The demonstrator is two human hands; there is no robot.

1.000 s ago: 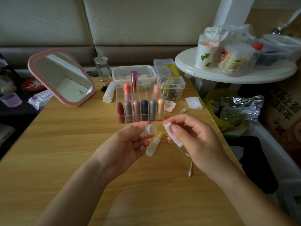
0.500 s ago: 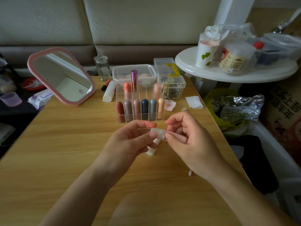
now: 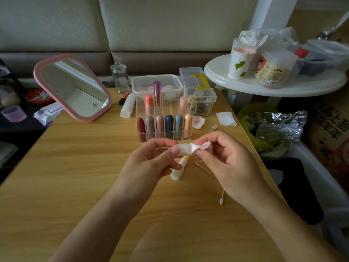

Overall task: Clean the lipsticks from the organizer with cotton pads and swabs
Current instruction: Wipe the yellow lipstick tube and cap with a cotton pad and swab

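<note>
My left hand (image 3: pixel 151 163) pinches a translucent white lipstick cap (image 3: pixel 182 149) above the table. My right hand (image 3: pixel 226 163) pinches a folded cotton pad (image 3: pixel 202 146) whose end is pushed against the cap's mouth. Under the hands lies the uncapped cream lipstick (image 3: pixel 178 170) with its yellowish tip pointing away. Beyond stands the clear organizer (image 3: pixel 139 110) with several capped lipsticks in two rows. Cotton swabs (image 3: pixel 222 198) lie on the wood by my right wrist, and another swab (image 3: pixel 214 127) lies right of the organizer.
A used pad (image 3: pixel 198 122) and a clean pad (image 3: pixel 225 119) lie right of the organizer. Behind it are a lidded plastic box (image 3: pixel 156 80), a clear case (image 3: pixel 200 95), a glass jar (image 3: pixel 120 77), a pink mirror (image 3: pixel 72 87). The table edge (image 3: pixel 251 140) drops off at right beside a foil-lined bin (image 3: pixel 272 127).
My hands came together: the right hand brought the cotton pad to the cap held by the left, and the pad now sits at the cap's opening.
</note>
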